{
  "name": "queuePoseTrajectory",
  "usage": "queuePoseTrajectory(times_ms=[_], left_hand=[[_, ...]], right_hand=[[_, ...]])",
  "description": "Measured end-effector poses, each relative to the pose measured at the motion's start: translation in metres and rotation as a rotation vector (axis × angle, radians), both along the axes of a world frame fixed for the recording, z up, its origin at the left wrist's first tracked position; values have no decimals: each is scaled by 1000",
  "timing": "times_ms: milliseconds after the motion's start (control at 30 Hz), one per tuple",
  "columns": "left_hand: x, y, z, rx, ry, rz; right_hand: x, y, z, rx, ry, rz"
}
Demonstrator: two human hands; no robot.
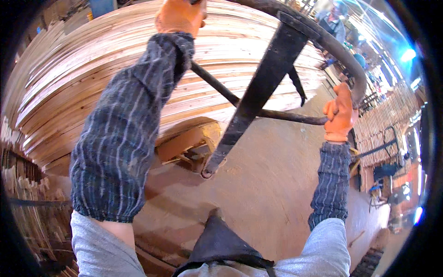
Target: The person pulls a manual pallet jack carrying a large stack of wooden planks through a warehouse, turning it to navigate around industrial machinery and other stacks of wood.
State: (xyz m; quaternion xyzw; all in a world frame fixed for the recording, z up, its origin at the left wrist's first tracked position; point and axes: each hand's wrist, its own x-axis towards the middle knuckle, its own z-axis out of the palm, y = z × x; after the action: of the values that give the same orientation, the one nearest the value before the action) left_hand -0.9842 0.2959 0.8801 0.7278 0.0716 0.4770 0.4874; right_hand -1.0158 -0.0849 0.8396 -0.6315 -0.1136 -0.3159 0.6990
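Note:
A large dark metal handle (pixel 265 76) fills the upper middle, made of a curved tube, a flat black bar and a thinner crossbar. The flat bar slants down to a round pivot near the floor, and a small black lever hangs beside it. My right hand (pixel 341 113), in an orange glove, is wrapped round the right side of the curved tube where the crossbar meets it. Up at the top edge my left hand (pixel 180 18), gloved in orange too, is closed on the handle's left side. The picture's edge cuts off part of its grip.
Behind the handle lies a wide stack of long thin wooden boards (pixel 83 78). Next to the pivot sits a wooden block (pixel 184 144) on the brown floor (pixel 258 194). More thin sheets stand at the left. Corrugated slats (pixel 392 115) are at the right; a person (pixel 334 23) is farther back.

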Motion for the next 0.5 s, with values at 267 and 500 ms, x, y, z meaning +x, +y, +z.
queuePoseTrajectory(times_ms=[267,500], left_hand=[[-7,-1,-2,-66,32,-57],[4,7,-4,139,-2,82]], right_hand=[[3,8,-5,-23,5,0],[24,-1,-6,-111,10,-94]])
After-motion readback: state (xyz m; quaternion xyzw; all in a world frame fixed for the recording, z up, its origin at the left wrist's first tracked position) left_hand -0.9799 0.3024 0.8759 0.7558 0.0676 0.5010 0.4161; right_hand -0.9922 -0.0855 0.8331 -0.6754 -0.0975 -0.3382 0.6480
